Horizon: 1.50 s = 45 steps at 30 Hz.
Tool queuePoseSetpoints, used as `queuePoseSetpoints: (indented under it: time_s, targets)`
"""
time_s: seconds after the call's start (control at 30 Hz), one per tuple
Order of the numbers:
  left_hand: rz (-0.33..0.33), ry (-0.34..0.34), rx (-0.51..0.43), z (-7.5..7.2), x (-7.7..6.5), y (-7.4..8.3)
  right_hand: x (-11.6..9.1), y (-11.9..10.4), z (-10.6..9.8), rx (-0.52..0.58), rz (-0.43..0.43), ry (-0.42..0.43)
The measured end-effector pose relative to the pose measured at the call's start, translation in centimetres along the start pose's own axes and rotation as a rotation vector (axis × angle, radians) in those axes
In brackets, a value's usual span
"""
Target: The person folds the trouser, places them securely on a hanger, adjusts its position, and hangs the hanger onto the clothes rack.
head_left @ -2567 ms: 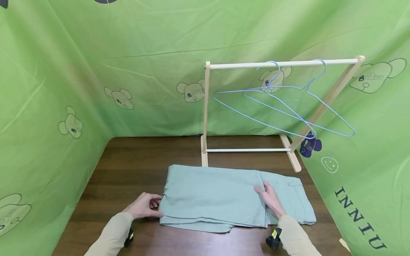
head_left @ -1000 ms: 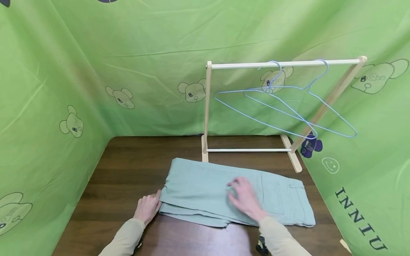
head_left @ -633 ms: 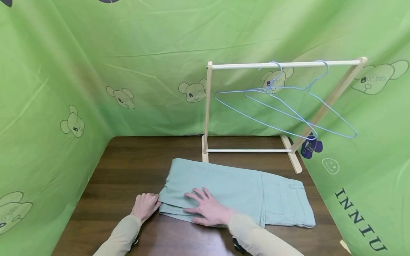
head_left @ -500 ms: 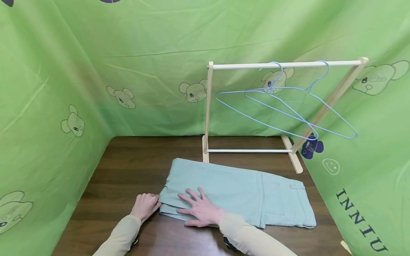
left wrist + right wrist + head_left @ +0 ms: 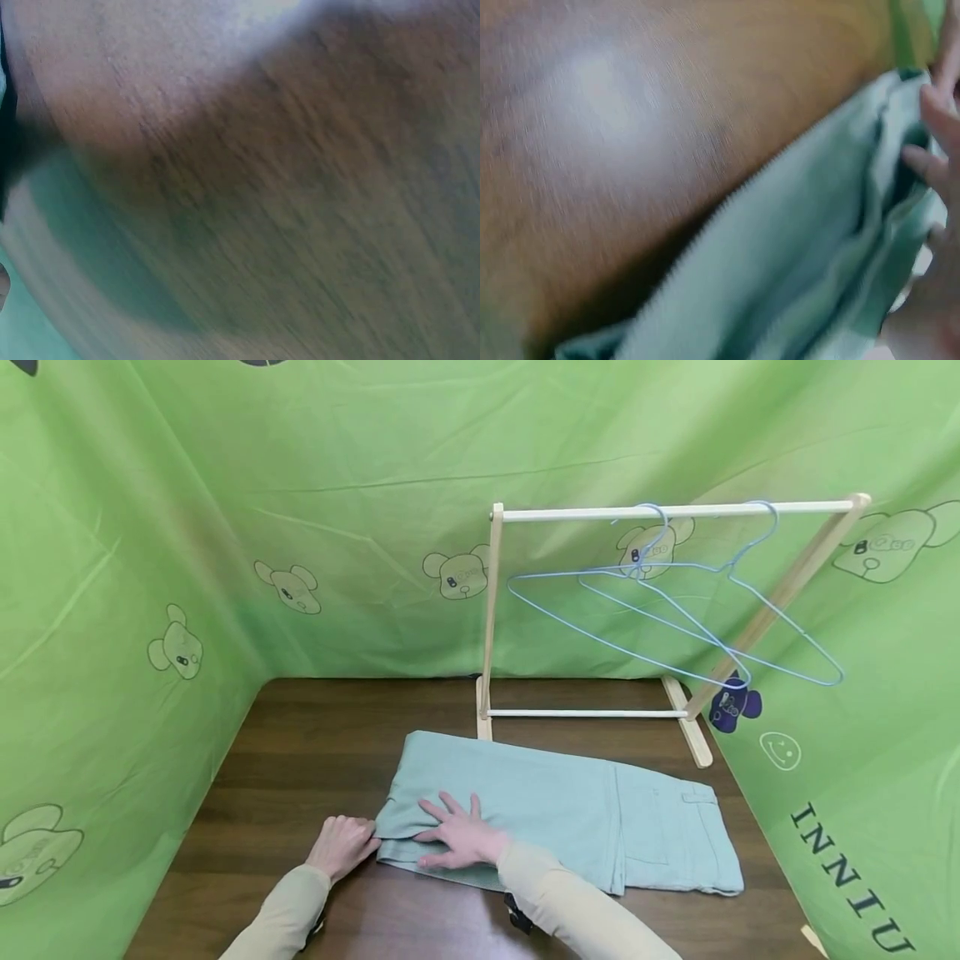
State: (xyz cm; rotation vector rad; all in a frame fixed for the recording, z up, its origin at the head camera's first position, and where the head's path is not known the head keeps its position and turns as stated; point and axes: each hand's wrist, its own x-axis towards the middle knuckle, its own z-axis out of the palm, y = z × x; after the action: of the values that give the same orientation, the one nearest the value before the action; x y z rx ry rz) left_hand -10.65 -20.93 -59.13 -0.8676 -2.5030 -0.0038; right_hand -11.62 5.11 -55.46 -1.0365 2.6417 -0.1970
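Observation:
A pair of pale blue-green trousers (image 5: pixel 540 802) lies folded on the brown wooden table, waistband end to the right, layered folds at the left end. My left hand (image 5: pixel 343 845) grips the left edge of the folds with curled fingers. My right hand (image 5: pixel 463 842), fingers spread, rests on the cloth near the lower left. In the right wrist view, the fingertips of the right hand (image 5: pixel 934 165) touch the trousers (image 5: pixel 780 240) by the layered edges. The left wrist view is blurred; mostly table (image 5: pixel 300 187) shows, with green cloth (image 5: pixel 26 330) in the lower left corner.
Behind the trousers stands a wooden garment rack (image 5: pixel 491 618) with a white top rail. Two blue wire hangers (image 5: pixel 622 647) hang from it, overlapping. A green printed curtain (image 5: pixel 360 543) encloses the back and both sides of the table (image 5: pixel 300 760).
The right hand has let go near the trousers' middle right and slid left across the cloth. The left hand has closed on the left edge, and the trousers' upper left corner has shifted slightly back.

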Motion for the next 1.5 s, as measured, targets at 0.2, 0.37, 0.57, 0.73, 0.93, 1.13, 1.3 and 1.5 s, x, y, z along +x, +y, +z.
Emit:
queuePoseSetpoints:
  time_s: [0.2, 0.37, 0.57, 0.73, 0.93, 1.13, 1.3, 1.5]
  targets:
    - [-0.019, -0.018, -0.022, -0.2, -0.1, -0.1, 0.0, 1.2, -0.5, 0.07, -0.083, 0.024]
    - [0.006, -0.009, -0.058, -0.2, -0.1, -0.2, 0.6, 2.9, -1.2, 0.383, -0.1, 0.256]
    - [0.041, 0.023, -0.055, -0.2, -0.2, -0.4, 2.1, 7.8, -2.7, 0.346, 0.205, 0.543]
    - [0.069, 0.051, -0.049, -0.2, -0.2, -0.3, 2.8, 10.8, -3.7, 0.367, 0.436, 0.469]
    - [0.078, 0.065, -0.045, -0.3, -0.1, -0.1, 3.3, 12.3, -3.8, 0.383, 0.507, 0.403]
    - [0.088, 0.085, -0.042, -0.2, -0.2, 0.1, 3.5, 12.7, -3.5, 0.439, 0.566, 0.43]
    - [0.085, 0.093, -0.03, -0.2, -0.4, 0.0, 4.0, 12.7, -3.1, 0.404, 0.556, 0.371]
    - [0.082, 0.091, -0.027, 0.0, -0.4, 0.0, 4.3, 12.4, -3.2, 0.361, 0.545, 0.317]
